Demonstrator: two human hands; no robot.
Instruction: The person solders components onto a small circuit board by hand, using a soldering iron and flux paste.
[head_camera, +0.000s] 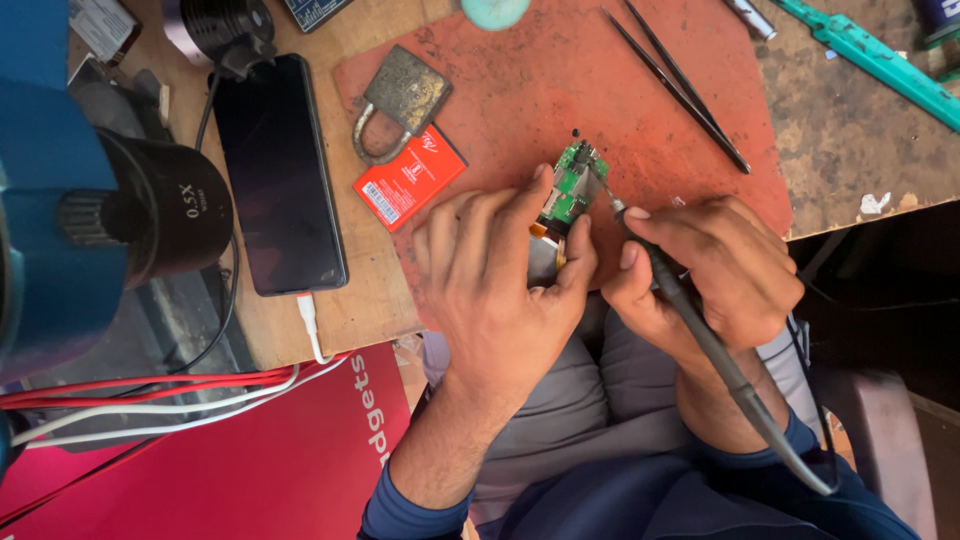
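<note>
- Green and small, the circuit board (572, 185) is lying on the red mat (520, 90) near the front edge of the surface (330, 300), its long axis running slightly diagonally away from the person.
- The left hand (500, 270) is closing narrowly on the board's near end, index finger laid along its left edge and thumb pressing from the right.
- The right hand (715, 270) is gripping a dark soldering iron (690, 310) like a pen; its tip is touching the board's right edge, so the board is lying up and to the left of this hand.
- Both hands are sitting close, but the left one is the one touching the board directly.
- A red rectangular battery (408, 178) with a white barcode label is lying left of the board, partly under a worn padlock (400, 100).
- Further left, a black phone (278, 170) is lying face up with a white cable plugged in.
- Black tweezers (680, 85) are resting on the mat, well beyond the right hand.
- A red box (250, 470) with white lettering is showing at lower left.
</note>
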